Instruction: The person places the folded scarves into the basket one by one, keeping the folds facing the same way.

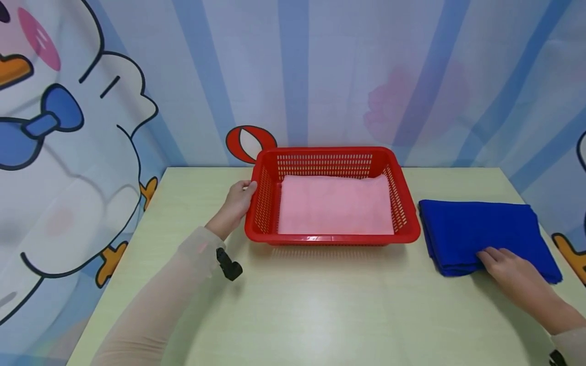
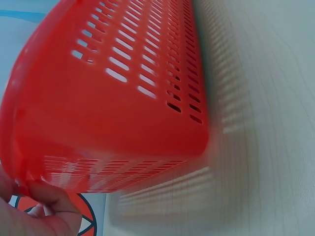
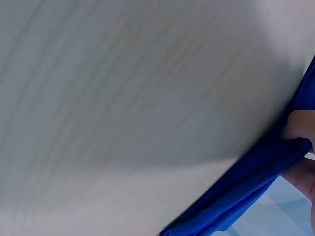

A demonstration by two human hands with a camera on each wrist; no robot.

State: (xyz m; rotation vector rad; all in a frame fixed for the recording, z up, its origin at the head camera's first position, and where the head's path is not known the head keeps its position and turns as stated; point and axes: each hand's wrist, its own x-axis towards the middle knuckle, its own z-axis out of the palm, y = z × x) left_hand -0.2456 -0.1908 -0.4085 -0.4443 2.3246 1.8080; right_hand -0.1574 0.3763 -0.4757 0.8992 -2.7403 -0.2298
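Note:
A red plastic basket (image 1: 332, 238) with slotted walls stands on the table, and a folded pink cloth (image 1: 336, 206) lies flat inside it. My left hand (image 1: 239, 201) grips the basket's left rim, with fingers and thumb around the edge in the left wrist view. To the right of the basket lies a folded blue cloth (image 1: 480, 229) in several layers. My right hand (image 1: 515, 272) pinches the near edge of this blue cloth; in the right wrist view the fabric (image 3: 256, 179) passes between thumb and fingers.
The pale wood-grain table (image 1: 320, 305) runs under everything, its back edge against a curtain (image 1: 339, 76) printed with blue stripes and cartoon figures. A small black device (image 1: 229, 265) is worn at the left wrist.

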